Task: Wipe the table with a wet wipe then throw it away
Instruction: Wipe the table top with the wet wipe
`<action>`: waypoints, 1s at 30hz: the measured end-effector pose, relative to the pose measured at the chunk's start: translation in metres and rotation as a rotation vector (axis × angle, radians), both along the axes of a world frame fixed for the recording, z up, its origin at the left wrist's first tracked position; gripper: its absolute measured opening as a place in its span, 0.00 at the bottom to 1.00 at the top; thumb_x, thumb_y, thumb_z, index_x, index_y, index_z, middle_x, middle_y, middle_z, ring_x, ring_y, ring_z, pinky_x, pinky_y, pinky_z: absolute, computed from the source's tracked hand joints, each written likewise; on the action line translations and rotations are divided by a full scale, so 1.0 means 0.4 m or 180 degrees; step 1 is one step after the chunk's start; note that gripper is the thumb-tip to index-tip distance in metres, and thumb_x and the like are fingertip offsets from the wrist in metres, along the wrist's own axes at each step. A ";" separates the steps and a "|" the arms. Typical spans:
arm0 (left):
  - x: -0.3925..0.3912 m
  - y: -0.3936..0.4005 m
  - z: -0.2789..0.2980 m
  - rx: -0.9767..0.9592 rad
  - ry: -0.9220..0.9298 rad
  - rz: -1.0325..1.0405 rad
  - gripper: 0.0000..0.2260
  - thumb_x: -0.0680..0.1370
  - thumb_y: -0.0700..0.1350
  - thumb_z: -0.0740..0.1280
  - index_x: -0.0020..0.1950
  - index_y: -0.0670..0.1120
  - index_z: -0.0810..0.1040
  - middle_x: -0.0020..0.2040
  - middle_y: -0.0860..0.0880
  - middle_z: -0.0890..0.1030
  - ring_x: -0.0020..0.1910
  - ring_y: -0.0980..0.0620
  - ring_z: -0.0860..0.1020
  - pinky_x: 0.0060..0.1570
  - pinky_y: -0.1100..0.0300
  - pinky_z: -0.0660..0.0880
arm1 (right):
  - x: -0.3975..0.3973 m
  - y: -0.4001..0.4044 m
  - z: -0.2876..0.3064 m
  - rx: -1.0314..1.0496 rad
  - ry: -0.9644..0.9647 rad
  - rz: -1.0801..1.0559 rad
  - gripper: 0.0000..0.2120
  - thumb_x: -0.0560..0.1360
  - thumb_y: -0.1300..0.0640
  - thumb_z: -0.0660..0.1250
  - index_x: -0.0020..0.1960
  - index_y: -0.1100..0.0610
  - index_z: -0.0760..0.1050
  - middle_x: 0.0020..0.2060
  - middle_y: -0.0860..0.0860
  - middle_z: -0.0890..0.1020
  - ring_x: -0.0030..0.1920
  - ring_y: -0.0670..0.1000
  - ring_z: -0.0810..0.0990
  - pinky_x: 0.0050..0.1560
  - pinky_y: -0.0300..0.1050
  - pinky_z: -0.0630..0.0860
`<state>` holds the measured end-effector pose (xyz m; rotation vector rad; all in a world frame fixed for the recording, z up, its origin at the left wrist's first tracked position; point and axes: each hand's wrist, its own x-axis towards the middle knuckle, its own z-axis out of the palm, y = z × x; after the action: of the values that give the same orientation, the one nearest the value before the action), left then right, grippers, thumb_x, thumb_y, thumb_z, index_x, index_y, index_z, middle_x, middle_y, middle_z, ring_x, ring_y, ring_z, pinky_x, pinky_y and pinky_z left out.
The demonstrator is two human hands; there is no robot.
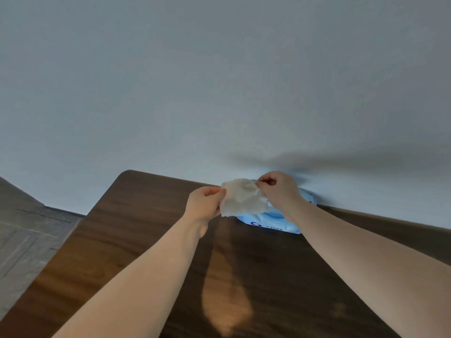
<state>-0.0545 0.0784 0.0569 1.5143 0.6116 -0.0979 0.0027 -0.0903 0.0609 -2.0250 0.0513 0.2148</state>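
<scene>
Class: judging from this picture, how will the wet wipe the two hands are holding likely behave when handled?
The wet wipe looks floppy: it crumples and sags between the left hand and right hand. It is probably light, since fingertip pinches hold it above the table.

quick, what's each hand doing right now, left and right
Left hand: closed, pinching the left edge of the crumpled white wet wipe.
Right hand: closed, pinching the wipe's upper right edge.
</scene>
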 end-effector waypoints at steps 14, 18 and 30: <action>-0.075 0.187 -0.057 0.1110 0.0464 -0.0075 0.18 0.79 0.52 0.61 0.67 0.48 0.71 0.63 0.51 0.74 0.61 0.50 0.72 0.58 0.57 0.69 | -0.013 0.214 -0.021 0.0266 -0.0421 -0.0112 0.13 0.75 0.50 0.68 0.39 0.59 0.72 0.33 0.50 0.73 0.35 0.49 0.70 0.34 0.39 0.65; -0.198 0.351 -0.185 0.2442 0.1206 -0.0779 0.24 0.80 0.56 0.55 0.74 0.48 0.60 0.74 0.47 0.64 0.72 0.46 0.62 0.68 0.50 0.63 | -0.095 0.358 -0.131 -0.0951 -0.0982 0.0866 0.13 0.78 0.49 0.64 0.45 0.59 0.73 0.35 0.51 0.76 0.37 0.52 0.75 0.33 0.42 0.64; -0.405 0.540 -0.306 0.3757 0.1448 -0.1861 0.34 0.76 0.67 0.43 0.76 0.51 0.38 0.77 0.53 0.39 0.76 0.52 0.39 0.74 0.46 0.42 | -0.146 0.512 -0.346 -0.2754 -0.1895 0.2877 0.12 0.78 0.59 0.62 0.61 0.56 0.75 0.57 0.51 0.81 0.61 0.53 0.76 0.59 0.46 0.72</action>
<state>-0.2164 0.2945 -0.0655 2.8395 0.5783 -0.6274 -0.0556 0.1146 -0.0773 -2.7481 -1.3657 0.1444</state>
